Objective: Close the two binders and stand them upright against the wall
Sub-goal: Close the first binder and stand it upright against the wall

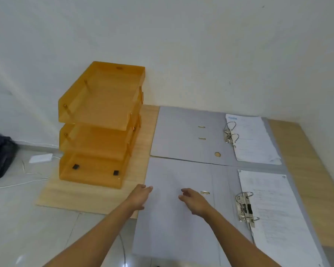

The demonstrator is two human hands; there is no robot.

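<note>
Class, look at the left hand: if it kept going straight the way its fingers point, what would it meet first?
Probably the near binder: the left hand points forward and right, its fingertips at the open cover's left edge. Depth is unclear, so it may pass just above the cover.

Tray stack left of two open binders.

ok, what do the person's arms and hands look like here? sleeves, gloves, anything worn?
Both arms are bare as far as the frame shows: no sleeves in view. The left hand and right hand are ungloved, with no watch, ring or wristband visible. No markings or cables on either arm.
</note>
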